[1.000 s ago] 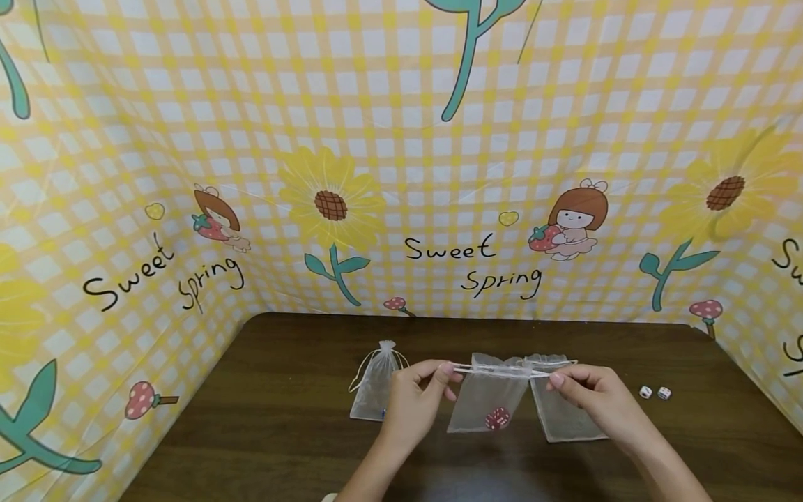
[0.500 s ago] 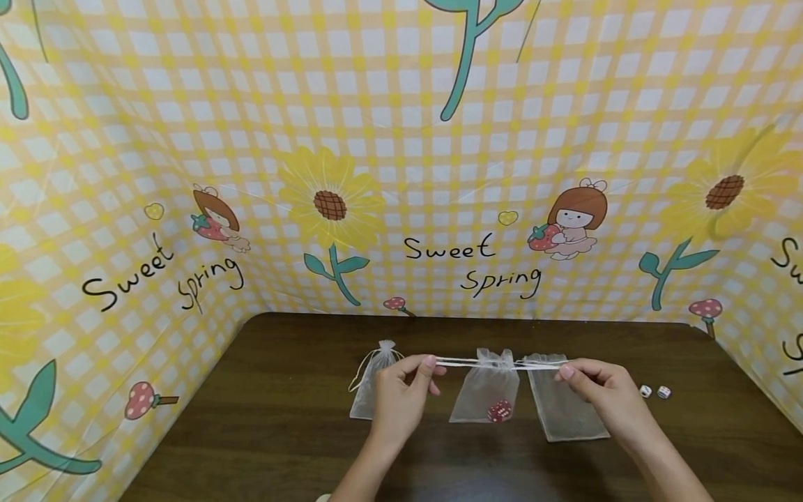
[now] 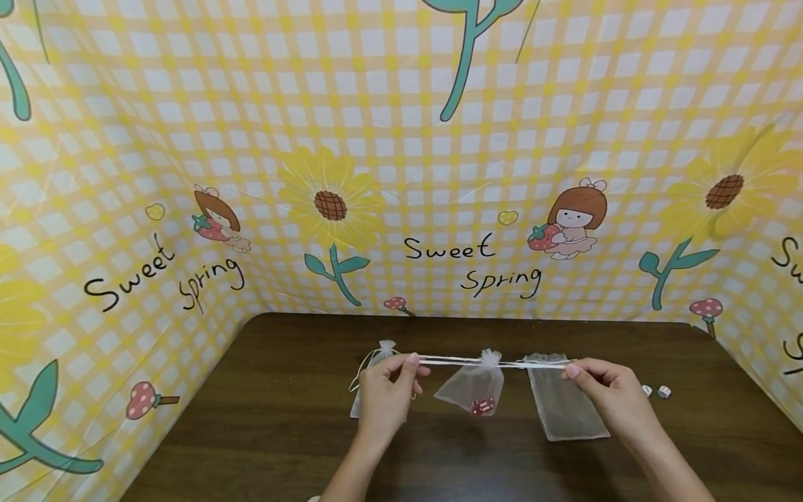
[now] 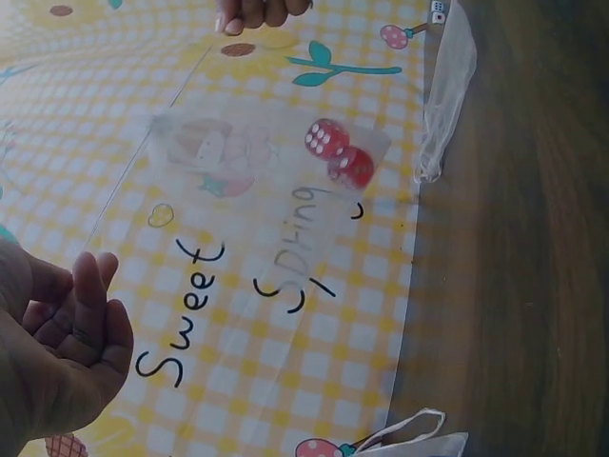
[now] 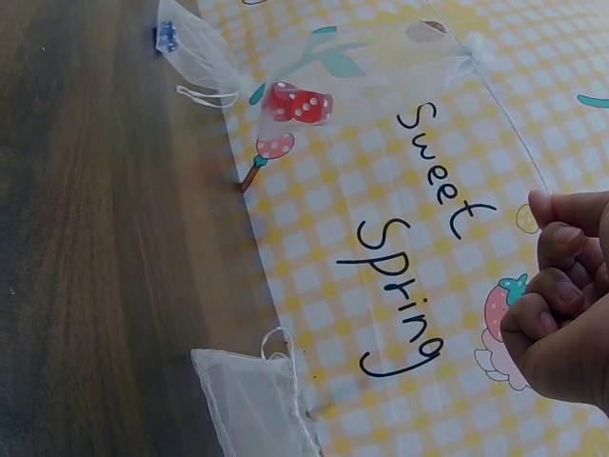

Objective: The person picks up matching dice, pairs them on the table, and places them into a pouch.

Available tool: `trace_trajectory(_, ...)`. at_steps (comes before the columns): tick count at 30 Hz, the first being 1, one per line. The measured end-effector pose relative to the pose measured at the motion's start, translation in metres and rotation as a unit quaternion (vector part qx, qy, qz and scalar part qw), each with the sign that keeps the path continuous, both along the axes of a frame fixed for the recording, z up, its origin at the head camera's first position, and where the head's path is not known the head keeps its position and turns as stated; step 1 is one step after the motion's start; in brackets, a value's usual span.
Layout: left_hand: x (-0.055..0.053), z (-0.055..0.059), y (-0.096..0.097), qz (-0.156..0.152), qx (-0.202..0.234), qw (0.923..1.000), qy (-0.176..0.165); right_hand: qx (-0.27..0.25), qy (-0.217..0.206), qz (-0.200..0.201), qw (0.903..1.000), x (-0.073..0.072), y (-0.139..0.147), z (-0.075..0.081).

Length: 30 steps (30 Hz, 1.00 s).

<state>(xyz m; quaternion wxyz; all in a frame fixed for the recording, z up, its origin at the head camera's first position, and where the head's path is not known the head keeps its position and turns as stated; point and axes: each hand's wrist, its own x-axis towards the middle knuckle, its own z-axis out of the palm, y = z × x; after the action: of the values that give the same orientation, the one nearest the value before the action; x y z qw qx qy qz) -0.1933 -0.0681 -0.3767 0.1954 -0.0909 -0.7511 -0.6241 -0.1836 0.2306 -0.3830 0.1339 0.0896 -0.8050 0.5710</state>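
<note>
A sheer white drawstring bag (image 3: 467,383) hangs from its taut white drawstrings (image 3: 433,360), its mouth gathered into a small ruffle. Two red dice (image 4: 327,140) with white dots lie in its bottom corner, seen through the mesh. On one side my left hand (image 3: 384,394) pinches the string ends between thumb and forefinger. My right hand (image 3: 608,394) pinches the opposite ends in the same way. In the right wrist view, that hand's other fingers (image 5: 542,314) are curled. The bag is tilted between the hands, above the table.
A flat sheer bag (image 3: 567,411) lies on the dark wooden table (image 3: 251,425), beside my right hand. Two white dice (image 3: 664,392) are further right. Another tied bag (image 3: 376,358), partly behind my left hand, contains blue dice (image 5: 167,38). A yellow checked cloth (image 3: 401,174) surrounds the back.
My left hand has moved left and my right slightly right, stretching the strings. The bag's mouth has drawn tight into a ruffle, and the bag has shifted left and tilted.
</note>
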Motion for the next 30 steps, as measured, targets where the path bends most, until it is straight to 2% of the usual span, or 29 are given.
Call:
trace_trajectory(10,-0.003,-0.008,-0.002,0.054,-0.023,0.9979,-0.028,0.026,-0.017,-0.009,0.9995,-0.006,-0.004,-0.009)
trace_trajectory(15,-0.007,-0.012,-0.005,0.091,-0.057,0.9938,-0.03,0.066,-0.011,-0.026,0.9974,-0.013,-0.01,-0.016)
trace_trajectory(18,-0.01,-0.016,-0.008,0.106,-0.08,0.9902,-0.046,0.095,-0.009,-0.031,0.9949,-0.018,-0.013,-0.021)
trace_trajectory(21,-0.017,-0.024,-0.011,0.104,-0.102,0.9871,-0.067,0.115,-0.027,-0.036,0.9924,-0.024,-0.016,-0.024)
trace_trajectory(25,-0.026,-0.034,-0.012,0.09,-0.125,0.9834,-0.096,0.134,-0.074,-0.046,0.9872,-0.031,-0.019,-0.027)
trace_trajectory(30,-0.037,-0.041,-0.009,0.096,-0.137,0.9816,-0.093,0.149,-0.093,-0.052,0.9831,-0.042,-0.023,-0.031)
